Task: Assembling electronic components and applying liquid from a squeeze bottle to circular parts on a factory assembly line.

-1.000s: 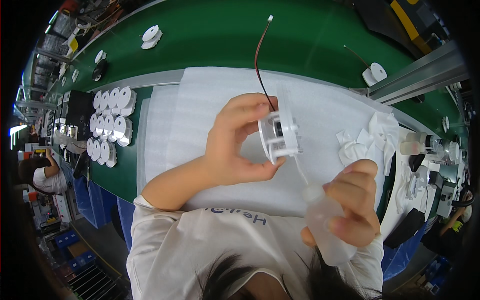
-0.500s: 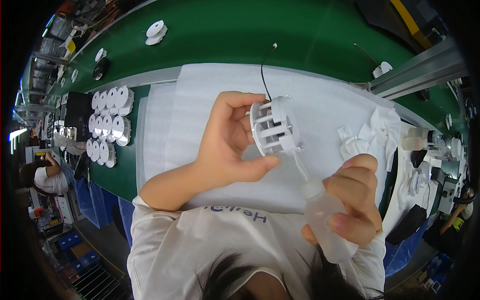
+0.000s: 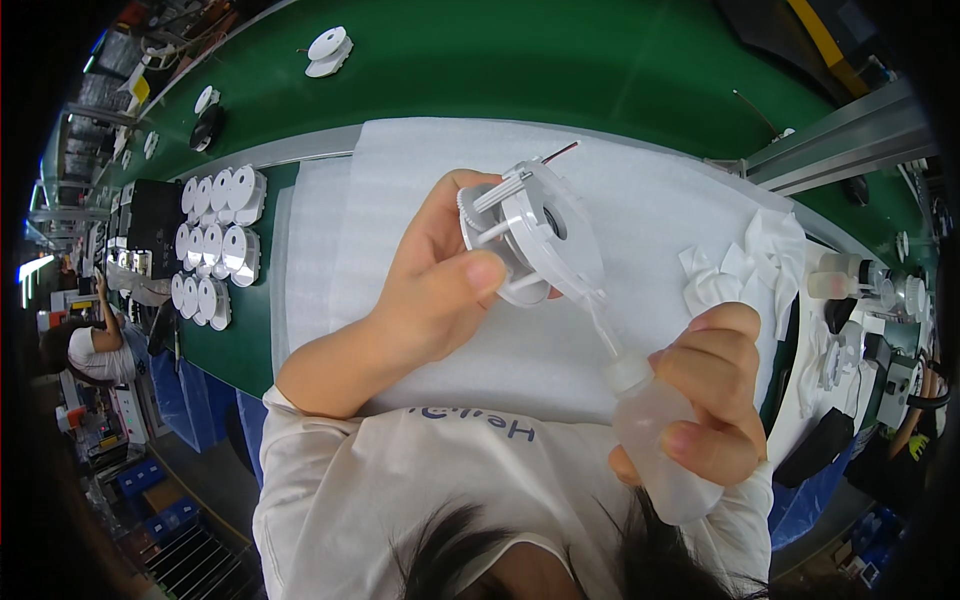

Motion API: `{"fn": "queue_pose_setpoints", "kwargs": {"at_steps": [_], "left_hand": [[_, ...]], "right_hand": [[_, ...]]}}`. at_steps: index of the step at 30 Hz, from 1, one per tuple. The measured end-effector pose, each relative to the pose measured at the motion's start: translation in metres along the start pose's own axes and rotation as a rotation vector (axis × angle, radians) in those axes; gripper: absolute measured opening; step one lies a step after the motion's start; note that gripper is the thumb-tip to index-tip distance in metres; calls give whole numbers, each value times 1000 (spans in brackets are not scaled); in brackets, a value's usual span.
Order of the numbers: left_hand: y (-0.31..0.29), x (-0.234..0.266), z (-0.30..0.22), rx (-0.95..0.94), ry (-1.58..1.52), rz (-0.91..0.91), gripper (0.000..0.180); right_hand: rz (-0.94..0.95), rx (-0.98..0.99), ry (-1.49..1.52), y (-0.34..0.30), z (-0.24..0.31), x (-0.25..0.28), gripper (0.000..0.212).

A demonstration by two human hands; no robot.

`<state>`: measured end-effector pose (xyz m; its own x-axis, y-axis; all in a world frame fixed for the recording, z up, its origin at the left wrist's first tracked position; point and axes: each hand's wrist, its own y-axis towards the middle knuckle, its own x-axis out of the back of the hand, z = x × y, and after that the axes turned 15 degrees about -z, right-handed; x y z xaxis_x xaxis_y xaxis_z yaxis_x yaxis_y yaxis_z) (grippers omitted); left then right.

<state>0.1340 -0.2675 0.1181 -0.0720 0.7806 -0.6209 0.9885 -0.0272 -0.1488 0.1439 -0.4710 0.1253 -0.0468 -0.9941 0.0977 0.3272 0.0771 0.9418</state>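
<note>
My left hand (image 3: 432,282) grips a round white plastic spool-like part (image 3: 528,235), tilted so its open centre faces the camera; a thin dark red wire (image 3: 560,152) sticks out behind it. My right hand (image 3: 715,390) squeezes a small translucent squeeze bottle (image 3: 660,440) whose thin nozzle (image 3: 600,318) points up and touches the lower rim of the part. Both hands hover above a white foam sheet (image 3: 640,200) on the green bench.
Rows of similar white round parts (image 3: 215,245) lie at the left beside a black tray (image 3: 152,215). Crumpled white wipes (image 3: 745,260) and small bottles (image 3: 840,275) sit at the right. A white spool (image 3: 328,50) rests on the green belt (image 3: 560,60). Another person (image 3: 85,345) works far left.
My left hand has turned the white part so its open face shows and brought it closer. The bottle's nozzle stays against the part.
</note>
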Motion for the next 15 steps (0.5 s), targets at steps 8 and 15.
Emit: {"fn": "queue_pose_setpoints", "kwargs": {"at_steps": [8,15], "left_hand": [[-3,-1,-4,62,19,-66,50],[3,0,-1,4,-43,-167,51]], "right_hand": [[6,-16,3,0,2,1,37],[-78,-283,358,-9,-11,-6,47]]}}
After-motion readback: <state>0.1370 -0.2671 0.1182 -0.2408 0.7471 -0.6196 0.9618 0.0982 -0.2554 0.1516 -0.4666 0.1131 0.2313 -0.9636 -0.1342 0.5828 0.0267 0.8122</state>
